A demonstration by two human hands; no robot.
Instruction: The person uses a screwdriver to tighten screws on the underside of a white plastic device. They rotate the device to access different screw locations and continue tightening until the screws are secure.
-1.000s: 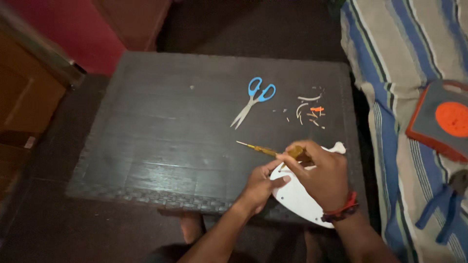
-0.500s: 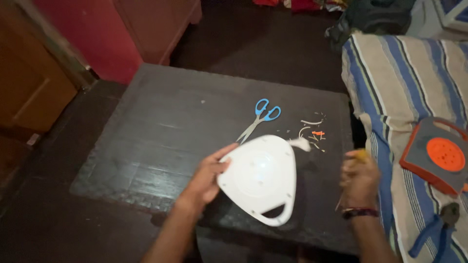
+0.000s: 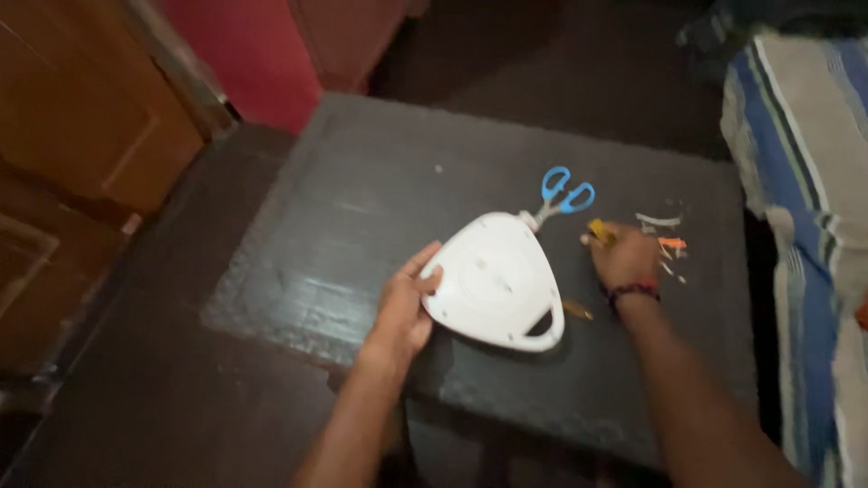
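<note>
My left hand [image 3: 407,303] holds the left edge of a white, rounded-triangular plastic cover [image 3: 495,282] with a handle slot, which lies flat on the dark table [image 3: 362,190]. My right hand [image 3: 622,256], with a red wristband, is to the cover's right and grips a yellow-handled screwdriver [image 3: 600,233]; its metal tip shows below the hand near the cover. Blue-handled scissors [image 3: 562,194] lie just beyond the cover, their blades partly hidden by it.
Small white and orange wire scraps [image 3: 667,237] lie on the table to the right of my right hand. A blue-striped cloth [image 3: 809,181] covers a bed at the right edge. A wooden door [image 3: 81,117] and red wall stand at the left.
The white cover went from raised and tilted to lying flat on the table. My right hand moved with the screwdriver from the table's right edge inward, beside the scraps. The view shifted left.
</note>
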